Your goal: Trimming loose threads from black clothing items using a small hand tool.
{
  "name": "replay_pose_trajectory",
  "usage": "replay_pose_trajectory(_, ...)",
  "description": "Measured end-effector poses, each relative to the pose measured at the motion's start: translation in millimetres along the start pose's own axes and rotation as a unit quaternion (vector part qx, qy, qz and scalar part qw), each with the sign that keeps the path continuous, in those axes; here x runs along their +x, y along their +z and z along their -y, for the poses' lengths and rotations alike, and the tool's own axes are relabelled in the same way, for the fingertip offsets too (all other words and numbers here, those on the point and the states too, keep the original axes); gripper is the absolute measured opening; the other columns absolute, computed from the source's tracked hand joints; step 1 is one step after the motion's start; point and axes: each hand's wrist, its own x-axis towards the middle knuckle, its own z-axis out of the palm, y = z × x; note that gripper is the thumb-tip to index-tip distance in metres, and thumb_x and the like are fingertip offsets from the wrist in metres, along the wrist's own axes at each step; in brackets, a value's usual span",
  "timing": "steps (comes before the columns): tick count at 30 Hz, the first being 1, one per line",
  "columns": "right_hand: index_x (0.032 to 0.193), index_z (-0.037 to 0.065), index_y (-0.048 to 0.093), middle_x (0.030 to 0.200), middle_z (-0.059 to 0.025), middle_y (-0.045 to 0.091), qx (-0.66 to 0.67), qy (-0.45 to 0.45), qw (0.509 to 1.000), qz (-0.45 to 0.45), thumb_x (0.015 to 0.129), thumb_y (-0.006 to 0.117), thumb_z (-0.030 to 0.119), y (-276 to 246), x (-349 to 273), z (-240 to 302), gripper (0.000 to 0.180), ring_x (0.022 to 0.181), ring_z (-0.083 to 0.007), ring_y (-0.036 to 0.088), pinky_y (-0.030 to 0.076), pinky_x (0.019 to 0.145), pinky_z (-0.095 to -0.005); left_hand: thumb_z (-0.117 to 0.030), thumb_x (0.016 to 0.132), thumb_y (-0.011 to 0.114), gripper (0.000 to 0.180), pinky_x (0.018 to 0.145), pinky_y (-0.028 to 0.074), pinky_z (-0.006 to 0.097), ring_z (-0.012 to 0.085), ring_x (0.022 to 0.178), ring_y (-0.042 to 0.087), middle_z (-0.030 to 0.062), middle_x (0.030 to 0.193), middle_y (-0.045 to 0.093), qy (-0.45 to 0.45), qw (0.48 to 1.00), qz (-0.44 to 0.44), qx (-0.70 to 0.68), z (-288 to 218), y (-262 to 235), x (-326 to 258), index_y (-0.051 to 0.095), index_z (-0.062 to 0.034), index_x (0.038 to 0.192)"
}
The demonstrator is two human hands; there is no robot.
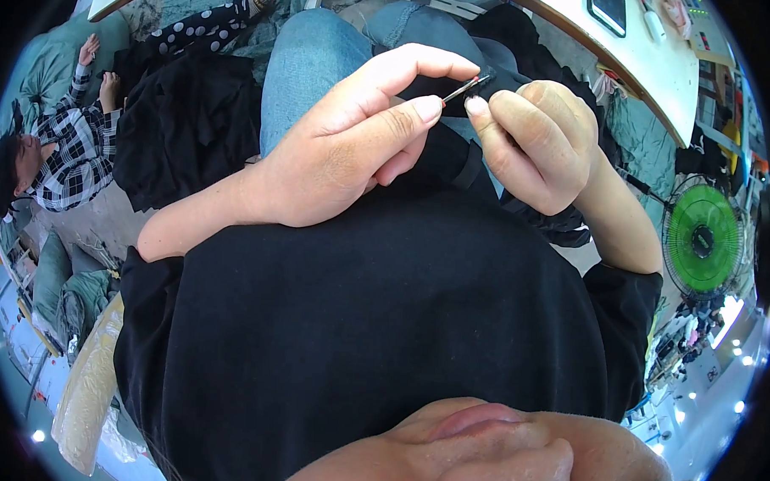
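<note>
Slender tool: upper centre of the frame, pinched between thumb and forefinger of the left hand, far end angled up and right. Right hand: fingers curled, thumb tip near the tool; contents cannot be determined. Pinch firmly, tilt in small increments, and guide the tip clear of the right thumb.

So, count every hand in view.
4: your left hand, holding a thin tool; your right hand, beside it; a co-worker's upper hand and lower hand, far left. Others may be hidden.
</note>
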Motion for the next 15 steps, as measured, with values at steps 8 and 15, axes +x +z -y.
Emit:
replay_pose_trajectory(8,0.077,-0.004,0.066,0.086,-0.0099,0.062,0.011,-0.012,1.000,-0.015,0.067,0.072,0.002,6,6,0,0.013,0.066,-0.0169,0.059,0.044,0.048,-0.0261,-0.029,0.112,0.043,0.034,0.050,0.027,0.018,0.0035,0.054,0.035,-0.0031,0.067,0.045,-0.015,0.999,-0.038,-0.013,-8,7,2,0.047,-0.0123,0.142)
replay_pose_trajectory(15,0.072,0.005,0.066,0.085,-0.0049,0.061,0.011,-0.050,0.998,-0.019,0.067,0.071,0.011,12,9,10,0.009,0.073,-0.0151,0.060,0.045,0.053,-0.0245,-0.028,0.112,0.041,0.031,0.040,0.025,0.017,0.0024,0.042,0.028,-0.0021,0.062,0.046,-0.048,0.994,-0.048,-0.084,-10,3,2,0.052,-0.0080,0.133)
